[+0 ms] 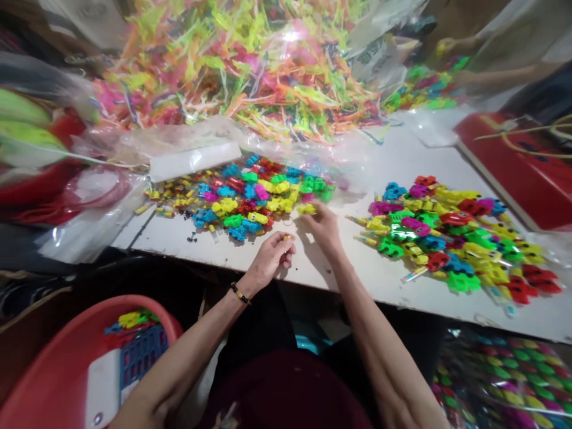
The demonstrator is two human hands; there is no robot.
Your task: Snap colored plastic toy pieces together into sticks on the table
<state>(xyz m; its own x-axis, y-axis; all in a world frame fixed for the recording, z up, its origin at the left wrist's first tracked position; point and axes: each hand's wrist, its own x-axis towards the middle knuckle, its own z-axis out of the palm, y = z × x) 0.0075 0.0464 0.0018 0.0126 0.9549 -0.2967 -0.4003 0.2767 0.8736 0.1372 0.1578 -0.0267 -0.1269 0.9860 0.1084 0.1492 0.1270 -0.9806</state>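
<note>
My left hand is closed near the table's front edge, its fingers pinched together. A small yellow tip shows at its fingertips; the rest of what it holds is hidden. Just to its right, my right hand reaches over the white table, with thumb and fingers at a small yellow toy car. That car lies by the right end of a mixed pile of toy cars in several colours. Thin tubes with yellow ends are heaped at the pile's left side.
A second heap of toy cars, some joined to tubes, lies on the right. Behind is a big mound of bright plastic pieces. A red box stands right, a red basin lower left. Another person's arm is at the far right.
</note>
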